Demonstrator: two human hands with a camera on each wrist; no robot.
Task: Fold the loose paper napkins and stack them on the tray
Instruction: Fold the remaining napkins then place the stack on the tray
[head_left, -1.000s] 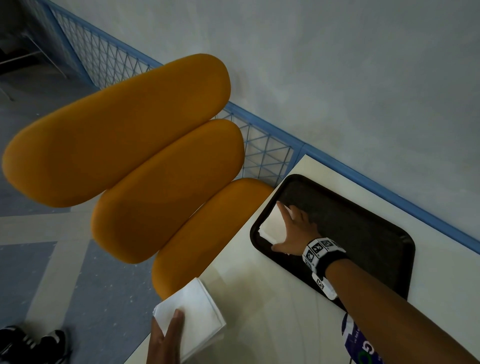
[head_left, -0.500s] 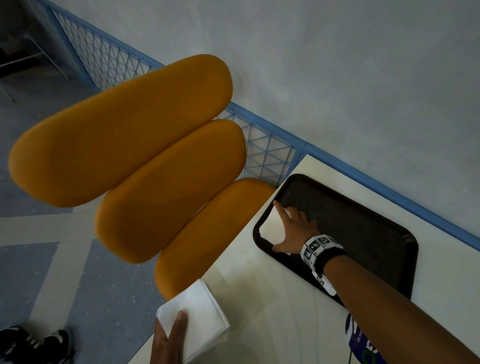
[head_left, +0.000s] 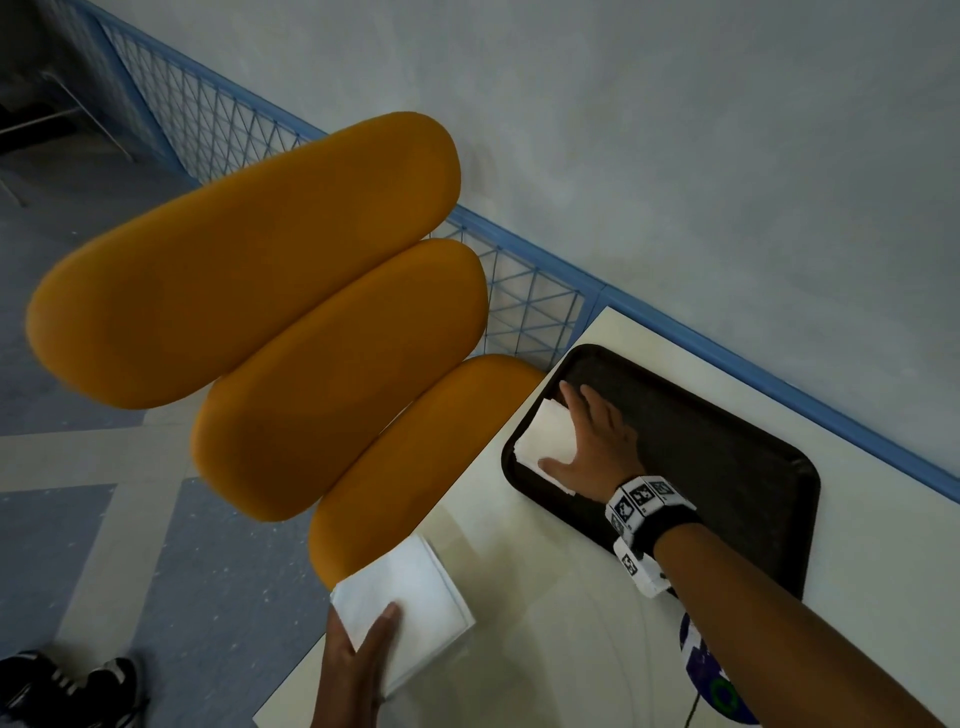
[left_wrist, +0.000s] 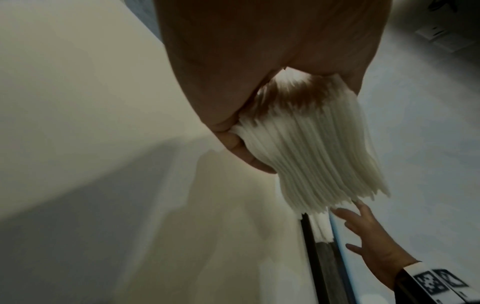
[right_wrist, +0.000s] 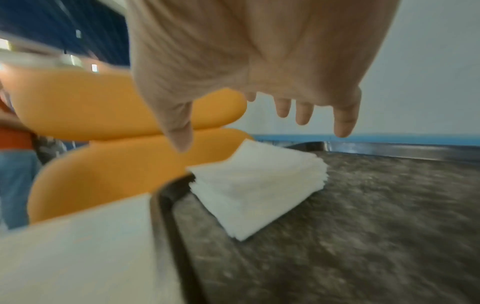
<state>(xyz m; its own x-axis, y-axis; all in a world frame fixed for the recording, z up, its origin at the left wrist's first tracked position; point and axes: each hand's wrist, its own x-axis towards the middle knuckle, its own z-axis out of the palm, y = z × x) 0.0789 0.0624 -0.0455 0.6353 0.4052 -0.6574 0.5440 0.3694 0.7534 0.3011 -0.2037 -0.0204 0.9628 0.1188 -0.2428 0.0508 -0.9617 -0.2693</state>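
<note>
Folded napkin stack (right_wrist: 257, 185) sits in the near-left corner of the black tray (head_left: 727, 441), one corner almost against the tray rim. Roughly square, so no clear long axis; in the right wrist view its corners point toward the camera and toward the wall, edges diagonal to the rim.

Right hand (head_left: 597, 441) is over that stack, grip wide open: fingers (right_wrist: 344, 121) spread and straight, thumb out, holding nothing. The right wrist view shows a gap between fingertips and paper; from the head view the palm covers the stack's right half, so whether it is touching there is hard to call.

Left hand (head_left: 358, 660) grips the loose napkin bundle (head_left: 405, 597) at the bench (head_left: 519, 623) left edge, near the person. Thumb (head_left: 382, 623) lies on top; the left wrist view shows fingers (left_wrist: 239, 152) curled under the bundle's edge, many layers fanned, running away from the palm toward the tray. The bundle overhangs the bench edge; I can't tell if it rests on the bench or is lifted.

Hidden/cut off: left forearm is out of frame at the bottom, the tray's near-right edge sits behind the right forearm, and the right wrist view is motion-blurred.

Orange seat cushions (head_left: 260, 249) sit left of the bench, with a blue mesh fence (head_left: 519, 296) behind.
</note>
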